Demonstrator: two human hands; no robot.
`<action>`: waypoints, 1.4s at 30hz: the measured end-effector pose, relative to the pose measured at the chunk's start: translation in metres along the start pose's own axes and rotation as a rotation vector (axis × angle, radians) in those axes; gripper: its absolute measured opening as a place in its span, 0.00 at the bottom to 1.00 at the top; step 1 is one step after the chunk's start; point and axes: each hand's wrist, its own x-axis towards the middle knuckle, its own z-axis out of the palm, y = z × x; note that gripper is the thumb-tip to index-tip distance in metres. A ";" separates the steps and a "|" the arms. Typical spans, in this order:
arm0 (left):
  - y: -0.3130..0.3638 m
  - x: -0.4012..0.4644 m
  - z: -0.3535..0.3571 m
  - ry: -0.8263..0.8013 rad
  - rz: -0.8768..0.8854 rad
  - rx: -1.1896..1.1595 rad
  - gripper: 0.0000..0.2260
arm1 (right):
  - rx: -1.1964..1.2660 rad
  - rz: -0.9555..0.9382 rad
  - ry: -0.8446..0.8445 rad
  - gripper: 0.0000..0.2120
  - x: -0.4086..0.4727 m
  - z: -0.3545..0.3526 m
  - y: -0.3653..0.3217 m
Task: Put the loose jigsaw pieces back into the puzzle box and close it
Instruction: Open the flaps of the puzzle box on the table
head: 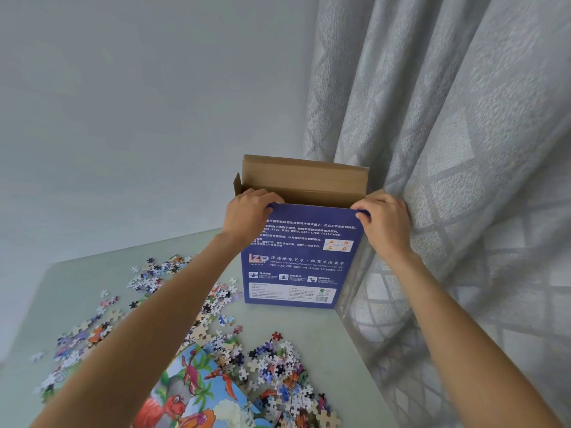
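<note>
pale green table (309, 329) | white wall (139, 118) | grey curtain (448, 134) right

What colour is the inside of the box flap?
Plain brown cardboard flap, on the upright blue puzzle box; seen in the head view.

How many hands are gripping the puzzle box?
2. The left hand grips the puzzle box at its top left corner, the right hand at its top right corner. None seems hidden.
</note>
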 end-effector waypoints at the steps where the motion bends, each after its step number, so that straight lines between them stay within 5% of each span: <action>1: 0.001 0.001 0.001 0.007 0.000 -0.001 0.11 | 0.002 0.000 0.005 0.08 -0.001 -0.001 0.000; 31: -0.011 -0.019 -0.008 0.022 0.037 0.008 0.16 | -0.090 -0.088 0.023 0.10 0.004 0.010 -0.027; 37: 0.000 -0.033 -0.011 0.235 0.119 0.004 0.13 | 0.094 -0.269 0.233 0.11 -0.015 -0.002 -0.049; 42: 0.011 -0.098 -0.019 0.398 0.021 -0.128 0.08 | 0.193 -0.360 0.174 0.09 -0.076 0.022 -0.071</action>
